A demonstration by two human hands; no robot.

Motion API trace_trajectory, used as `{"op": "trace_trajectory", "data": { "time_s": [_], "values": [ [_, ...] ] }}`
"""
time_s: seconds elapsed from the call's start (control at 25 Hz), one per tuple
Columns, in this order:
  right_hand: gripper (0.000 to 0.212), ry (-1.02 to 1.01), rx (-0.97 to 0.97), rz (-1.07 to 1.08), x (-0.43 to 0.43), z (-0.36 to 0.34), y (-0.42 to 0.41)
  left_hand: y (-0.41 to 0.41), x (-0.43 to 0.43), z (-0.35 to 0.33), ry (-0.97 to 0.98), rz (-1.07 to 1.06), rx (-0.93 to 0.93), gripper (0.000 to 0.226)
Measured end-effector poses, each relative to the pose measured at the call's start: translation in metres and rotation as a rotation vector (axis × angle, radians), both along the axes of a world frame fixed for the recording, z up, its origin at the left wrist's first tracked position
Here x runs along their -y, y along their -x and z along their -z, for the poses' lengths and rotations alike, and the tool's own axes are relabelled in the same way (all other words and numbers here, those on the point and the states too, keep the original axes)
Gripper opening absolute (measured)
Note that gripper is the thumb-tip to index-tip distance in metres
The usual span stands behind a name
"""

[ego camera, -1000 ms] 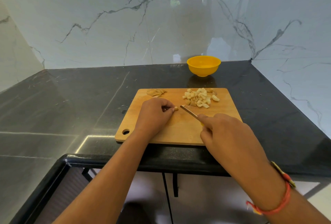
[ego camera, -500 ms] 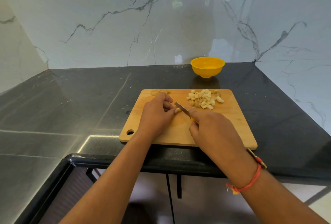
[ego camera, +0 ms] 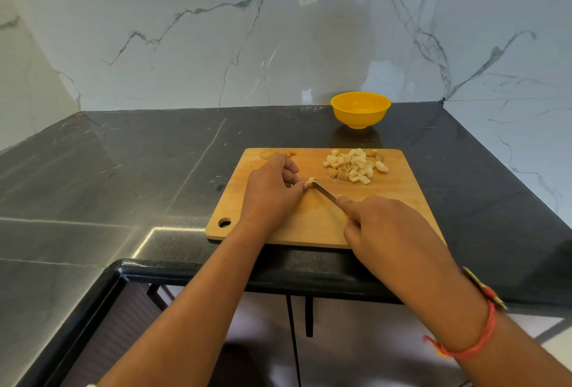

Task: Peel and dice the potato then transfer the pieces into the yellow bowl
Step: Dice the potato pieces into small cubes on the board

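Left hand [ego camera: 272, 191] pinches the last potato piece [ego camera: 310, 183] on the cutting board [ego camera: 402, 200], right hand [ego camera: 380, 225] grips the knife [ego camera: 323, 192], blade tip touching the piece's right side, diced heap [ego camera: 354, 166] beyond.

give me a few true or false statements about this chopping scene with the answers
1. The yellow bowl holds the diced potato. False: no pieces show in it; the dice pile lies on the cutting board.
2. The right hand grips the knife. True.
3. The left hand pinches a small potato piece by the blade tip. True.
4. The yellow bowl stands on the cutting board. False: it stands on the black counter behind the board.
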State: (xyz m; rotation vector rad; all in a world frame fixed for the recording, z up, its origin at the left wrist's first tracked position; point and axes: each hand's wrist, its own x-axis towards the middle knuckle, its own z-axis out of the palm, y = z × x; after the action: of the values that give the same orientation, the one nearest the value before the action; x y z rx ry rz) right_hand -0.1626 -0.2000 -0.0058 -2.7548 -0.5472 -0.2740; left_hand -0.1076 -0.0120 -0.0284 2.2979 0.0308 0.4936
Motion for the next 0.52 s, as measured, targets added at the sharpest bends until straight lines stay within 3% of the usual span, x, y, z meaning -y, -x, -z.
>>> {"op": "trace_trajectory", "data": {
  "time_s": [0.12, 0.52],
  "values": [
    [0.049, 0.048, -0.014, 0.013, 0.009, -0.004, 0.004, 0.001, -0.001, -0.001, -0.01, 0.005, -0.007, 0.024],
    [0.043, -0.129, 0.133, 0.028, -0.011, -0.01, -0.003, 0.001, -0.004, 0.001, 0.005, 0.019, -0.012, 0.022]
  ]
}}
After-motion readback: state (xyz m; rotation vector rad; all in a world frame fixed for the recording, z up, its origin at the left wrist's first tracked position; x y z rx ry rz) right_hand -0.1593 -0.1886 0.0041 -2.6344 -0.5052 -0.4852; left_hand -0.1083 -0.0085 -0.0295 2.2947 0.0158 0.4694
